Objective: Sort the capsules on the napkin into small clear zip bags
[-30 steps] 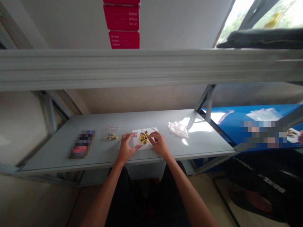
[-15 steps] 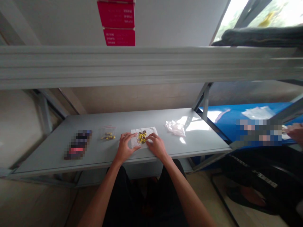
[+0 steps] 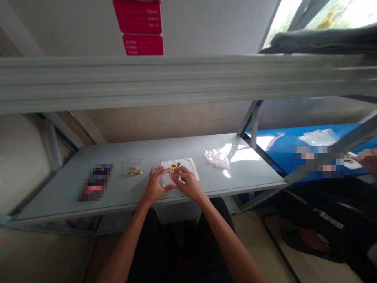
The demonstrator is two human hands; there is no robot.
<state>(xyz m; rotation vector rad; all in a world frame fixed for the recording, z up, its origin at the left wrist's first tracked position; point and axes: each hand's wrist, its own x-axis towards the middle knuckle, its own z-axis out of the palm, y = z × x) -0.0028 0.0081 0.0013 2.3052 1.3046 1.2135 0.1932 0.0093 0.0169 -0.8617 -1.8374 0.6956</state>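
A pale shelf [image 3: 188,80] crosses above and beyond the hands. Beneath it the grey worktop [image 3: 176,147] spreads out on both sides of them, its near edge passing under the wrists and glare lying beyond the right one. Well off to the right is a blue table [image 3: 294,137]. On the shelf, folded cloth [image 3: 318,41] lies far to the right of the hands, and red boxes [image 3: 143,43] stand slightly left.

The left hand [image 3: 155,184] is wide, thumb well apart from fingers, best kept as a steady fence. The right hand [image 3: 187,182] is narrow, fingertips bunched; whether they pinch anything I cannot tell. Small, light touches should suit it better than sweeping.

Under both hands lies a white sheet [image 3: 190,167]; working above it should make small pieces easier to see and keep them off the slick surface. Crumpled clear film [image 3: 217,158] lies right of the right hand, and a clear bag [image 3: 129,163] left of the left hand; both are best left outside the elbows' path.

Smallest are the yellow-and-brown pieces [image 3: 176,167], heaped between the hands and partly covered by the right fingers. They could roll towards the lap, so slow, low movements seem wise.
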